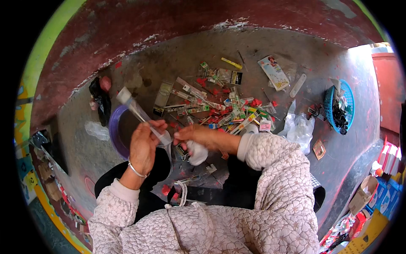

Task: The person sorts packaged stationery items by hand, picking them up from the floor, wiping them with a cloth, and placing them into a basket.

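Note:
My left hand (pixel 144 146), with a bangle at its wrist, is closed on a long, narrow clear plastic sleeve (pixel 139 111). The sleeve slants up to the left and has a whitish upper end. Close to its lower end is my right hand (pixel 203 137), smeared by motion, its fingers curled. A soft white wad (pixel 197 153) bulges from beneath those fingers. On the floor beyond both hands lies a loose pile of slim packets (pixel 207 106), with green, white and red showing among them.
A purple basin (pixel 114 133) stands by my left hand, with a black plastic bag (pixel 101 101) behind it. White plastic bags (pixel 299 127) lie right of the pile. Farther right is a blue basket (pixel 349 106) holding dark items. Boxes (pixel 378 194) line the right edge.

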Demonstrator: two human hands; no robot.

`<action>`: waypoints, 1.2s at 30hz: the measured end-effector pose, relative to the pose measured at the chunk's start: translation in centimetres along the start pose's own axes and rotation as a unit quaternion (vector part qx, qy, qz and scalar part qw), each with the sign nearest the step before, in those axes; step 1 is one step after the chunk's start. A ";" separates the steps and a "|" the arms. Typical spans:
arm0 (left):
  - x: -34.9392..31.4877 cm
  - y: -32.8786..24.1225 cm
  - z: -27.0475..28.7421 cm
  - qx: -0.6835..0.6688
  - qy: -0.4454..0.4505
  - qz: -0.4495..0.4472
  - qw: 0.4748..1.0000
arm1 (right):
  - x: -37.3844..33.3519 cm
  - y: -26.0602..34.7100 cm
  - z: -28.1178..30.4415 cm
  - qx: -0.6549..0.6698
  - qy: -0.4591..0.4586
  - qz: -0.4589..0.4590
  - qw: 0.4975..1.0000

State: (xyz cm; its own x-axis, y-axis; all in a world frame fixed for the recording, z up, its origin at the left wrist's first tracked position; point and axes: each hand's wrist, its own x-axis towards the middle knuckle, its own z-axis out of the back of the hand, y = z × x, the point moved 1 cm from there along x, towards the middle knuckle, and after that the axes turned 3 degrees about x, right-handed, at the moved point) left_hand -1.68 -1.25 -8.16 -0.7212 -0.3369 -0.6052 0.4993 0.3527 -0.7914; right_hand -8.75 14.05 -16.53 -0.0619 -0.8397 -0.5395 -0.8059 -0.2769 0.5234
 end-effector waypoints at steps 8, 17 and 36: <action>-0.5 -1.5 -1.2 -0.009 0.003 0.105 0.994 | 4.1 3.3 18.2 -0.637 -0.377 -0.007 0.672; 0.0 -1.4 -1.4 -0.034 0.041 0.118 0.992 | 7.2 -0.6 19.2 -0.719 -0.328 -0.050 0.611; 0.5 -0.4 -0.8 -0.059 -0.009 0.104 0.993 | -1.2 0.0 10.6 0.069 -0.055 0.116 0.989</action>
State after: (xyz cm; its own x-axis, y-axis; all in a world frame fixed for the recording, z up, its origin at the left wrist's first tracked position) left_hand -2.62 -0.88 -8.08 -0.5986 -0.2612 -0.7572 0.5765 0.5158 -0.6337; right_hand -14.92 19.98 -22.83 -0.3122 -0.8151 -0.4880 -0.8348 -0.0098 0.5504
